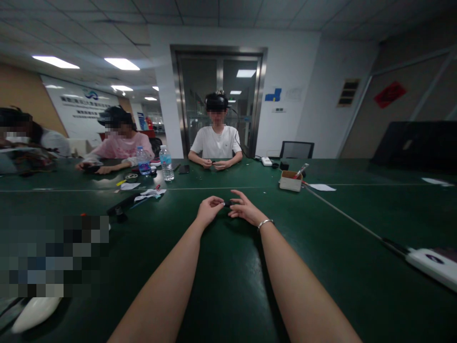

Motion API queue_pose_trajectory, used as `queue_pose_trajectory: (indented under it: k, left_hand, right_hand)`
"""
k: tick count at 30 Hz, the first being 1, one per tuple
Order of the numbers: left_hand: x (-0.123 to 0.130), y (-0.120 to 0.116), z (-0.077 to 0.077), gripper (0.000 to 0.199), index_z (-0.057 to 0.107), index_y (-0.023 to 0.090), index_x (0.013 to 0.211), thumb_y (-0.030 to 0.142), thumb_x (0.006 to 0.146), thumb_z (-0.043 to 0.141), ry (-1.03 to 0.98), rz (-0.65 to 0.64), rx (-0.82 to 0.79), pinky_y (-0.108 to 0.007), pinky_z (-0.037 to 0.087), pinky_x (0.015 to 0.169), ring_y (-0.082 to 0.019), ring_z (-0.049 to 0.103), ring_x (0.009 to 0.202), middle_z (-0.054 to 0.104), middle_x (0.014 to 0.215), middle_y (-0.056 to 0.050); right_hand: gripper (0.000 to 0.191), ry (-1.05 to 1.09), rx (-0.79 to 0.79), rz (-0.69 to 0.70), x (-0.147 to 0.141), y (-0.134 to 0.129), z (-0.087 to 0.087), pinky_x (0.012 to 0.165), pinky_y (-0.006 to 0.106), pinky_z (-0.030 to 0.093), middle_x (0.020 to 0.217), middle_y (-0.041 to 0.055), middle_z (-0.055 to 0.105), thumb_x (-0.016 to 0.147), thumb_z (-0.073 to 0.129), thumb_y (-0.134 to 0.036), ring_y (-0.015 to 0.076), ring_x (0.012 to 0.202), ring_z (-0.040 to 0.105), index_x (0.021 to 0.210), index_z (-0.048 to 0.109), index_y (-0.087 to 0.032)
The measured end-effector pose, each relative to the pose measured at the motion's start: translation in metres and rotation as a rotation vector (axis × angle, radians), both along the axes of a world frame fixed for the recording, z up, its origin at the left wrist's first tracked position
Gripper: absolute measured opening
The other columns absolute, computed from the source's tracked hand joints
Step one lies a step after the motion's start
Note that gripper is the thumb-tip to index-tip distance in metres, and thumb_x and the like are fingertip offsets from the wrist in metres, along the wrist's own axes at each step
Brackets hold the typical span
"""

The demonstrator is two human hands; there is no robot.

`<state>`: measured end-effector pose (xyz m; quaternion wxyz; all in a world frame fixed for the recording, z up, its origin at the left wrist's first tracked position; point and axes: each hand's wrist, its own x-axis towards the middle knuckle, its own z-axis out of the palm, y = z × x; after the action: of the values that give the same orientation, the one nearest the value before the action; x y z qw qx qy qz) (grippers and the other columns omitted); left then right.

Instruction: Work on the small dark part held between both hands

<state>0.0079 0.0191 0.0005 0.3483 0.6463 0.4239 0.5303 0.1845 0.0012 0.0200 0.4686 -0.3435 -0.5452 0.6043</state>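
Both my arms reach forward over the dark green table [228,267]. A small black object [227,204] is pinched between the thumb and fingers of my left hand [210,209]. It is too small to name. Just to its right, my right hand [246,208] has its fingers apart, the thumb and fingertips close to the object. Whether they touch it cannot be made out. A silver bracelet [265,224] circles my right wrist.
Ahead stand two water bottles [166,164], a small box with pens [291,181], papers [322,187] and a phone [183,169]. A cable runs right to a white power strip [432,267]. A white mouse-like object [37,312] lies near left. People sit across the table.
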Motion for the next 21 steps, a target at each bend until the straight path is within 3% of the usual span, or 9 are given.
queue_pose_trajectory:
  k: [4,8,12,14,18,21]
  left_hand:
    - [0.0016,-0.0032,0.002,0.02,0.066,0.015,0.08,0.028,0.064,0.068,-0.015,-0.021,0.012,-0.029,0.047,0.074,-0.015,0.061,0.074,0.066,0.079,-0.006]
    - [0.0012,-0.0038,0.0023,0.021,0.066,0.015,0.08,0.028,0.065,0.068,-0.004,-0.005,0.017,-0.029,0.047,0.074,-0.016,0.061,0.074,0.066,0.079,-0.006]
    - [0.0004,-0.0015,0.001,0.021,0.066,0.015,0.08,0.029,0.064,0.069,-0.004,-0.012,0.015,-0.029,0.048,0.073,-0.016,0.06,0.074,0.066,0.078,-0.005]
    - [0.0,-0.0005,0.0006,0.021,0.066,0.015,0.08,0.029,0.065,0.069,-0.002,-0.008,0.008,-0.028,0.048,0.072,-0.016,0.06,0.073,0.066,0.078,-0.005]
    - [-0.0004,-0.0005,0.001,0.021,0.066,0.015,0.081,0.029,0.065,0.069,-0.004,0.01,0.001,-0.028,0.048,0.072,-0.016,0.061,0.074,0.066,0.079,-0.005]
    - [0.0001,-0.0021,0.002,0.021,0.066,0.015,0.081,0.028,0.064,0.069,-0.019,-0.006,0.0,-0.028,0.048,0.072,-0.016,0.061,0.074,0.066,0.078,-0.005]
  right_hand:
    - [0.034,-0.116,-0.028,-0.03,-0.0027,0.0007,0.0002,0.037,0.017,0.047,0.07,0.0017,0.062,0.084,0.055,-0.028,0.0097,0.041,0.059,0.116,0.045,-0.019]
    - [0.05,-0.018,0.033,-0.001,-0.0011,0.0008,-0.0002,0.044,0.018,0.051,0.087,-0.0017,0.061,0.075,0.061,-0.016,0.0076,0.048,0.062,0.118,0.038,-0.027]
    - [0.034,-0.06,-0.053,-0.038,-0.0004,0.0014,-0.0006,0.04,0.019,0.049,0.073,-0.0004,0.06,0.083,0.055,-0.032,0.0086,0.043,0.059,0.111,0.042,-0.02]
    - [0.033,-0.078,-0.035,-0.037,-0.0002,0.0016,-0.001,0.038,0.018,0.047,0.073,0.0,0.061,0.081,0.057,-0.028,0.0081,0.042,0.057,0.11,0.043,-0.02]
    - [0.057,0.008,0.012,-0.045,0.0007,0.0019,-0.0014,0.046,0.021,0.053,0.088,-0.0019,0.059,0.071,0.067,-0.013,0.0079,0.048,0.062,0.118,0.038,-0.03]
    - [0.041,-0.019,-0.066,-0.069,-0.0011,0.0034,-0.0015,0.047,0.022,0.053,0.077,0.0007,0.06,0.081,0.06,-0.032,0.009,0.046,0.06,0.117,0.042,-0.022]
